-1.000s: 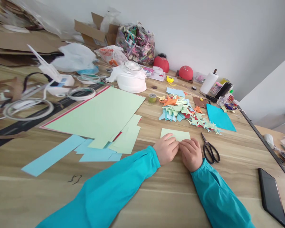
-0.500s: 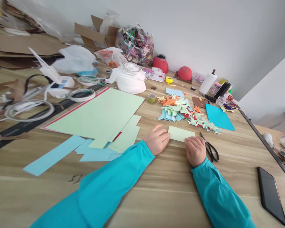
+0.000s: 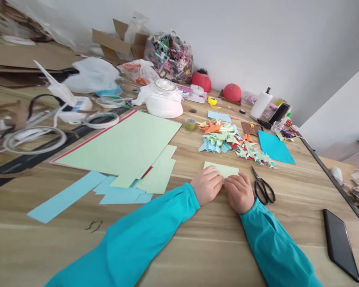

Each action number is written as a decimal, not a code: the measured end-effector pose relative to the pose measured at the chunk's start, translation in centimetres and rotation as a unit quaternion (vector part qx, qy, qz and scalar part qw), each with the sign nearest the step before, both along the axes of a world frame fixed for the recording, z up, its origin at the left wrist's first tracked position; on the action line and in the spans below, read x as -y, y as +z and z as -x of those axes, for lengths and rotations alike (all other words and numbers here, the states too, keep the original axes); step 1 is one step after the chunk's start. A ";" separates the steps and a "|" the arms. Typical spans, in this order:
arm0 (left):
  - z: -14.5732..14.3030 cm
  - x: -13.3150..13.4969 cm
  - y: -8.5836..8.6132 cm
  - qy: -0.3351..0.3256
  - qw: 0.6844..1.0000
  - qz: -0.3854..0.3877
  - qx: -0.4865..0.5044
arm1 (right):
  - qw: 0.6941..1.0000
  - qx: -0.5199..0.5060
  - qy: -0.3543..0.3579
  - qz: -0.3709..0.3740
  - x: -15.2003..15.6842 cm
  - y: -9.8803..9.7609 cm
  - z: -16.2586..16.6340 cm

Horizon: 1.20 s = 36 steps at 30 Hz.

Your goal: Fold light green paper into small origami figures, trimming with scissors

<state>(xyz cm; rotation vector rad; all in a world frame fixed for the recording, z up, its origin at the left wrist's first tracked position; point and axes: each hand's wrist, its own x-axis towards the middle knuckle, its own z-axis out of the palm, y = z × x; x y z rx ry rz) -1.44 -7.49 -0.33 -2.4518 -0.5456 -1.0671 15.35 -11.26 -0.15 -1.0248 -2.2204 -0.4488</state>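
A small pale green sheet of paper (image 3: pixel 223 169) lies on the wooden table, its near edge covered by my fingers. My left hand (image 3: pixel 207 185) grips its near side, fingers bent over the paper. Close beside it, my right hand (image 3: pixel 239 192) pinches the near edge toward the right corner. The two hands' fingertips almost meet. Just right of my right hand lie black-handled scissors (image 3: pixel 263 187), blades pointing away. Beyond the sheet is a pile of folded paper shapes (image 3: pixel 227 137) in green, blue, orange and red.
Large green sheets (image 3: pixel 122 143) and blue paper strips (image 3: pixel 67 197) lie to the left. A black phone (image 3: pixel 341 243) rests at the right. Behind are a spool (image 3: pixel 190 124), a turquoise sheet (image 3: pixel 275 146), a yellow tape measure (image 3: pixel 213 101) and coiled cables (image 3: pixel 36 139).
My hands have come closer together along the sheet's near edge. The left hand moved right and the right hand slightly left, and the sheet shifted a little left.
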 end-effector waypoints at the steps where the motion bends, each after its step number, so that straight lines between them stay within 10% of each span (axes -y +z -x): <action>1: -0.1 0.0 -0.2 -0.003 1.000 0.003 -0.008 | 1.000 0.005 0.003 -0.003 0.0 0.0 0.1; 22: 2.8 -2.2 -0.7 0.020 0.999 0.001 0.026 | 0.990 -0.042 -0.107 -0.076 -1.2 0.0 -3.2; 36: -0.2 0.2 -0.2 0.019 0.999 -0.010 -0.045 | 0.999 0.047 0.007 -0.026 -0.4 -0.6 -0.5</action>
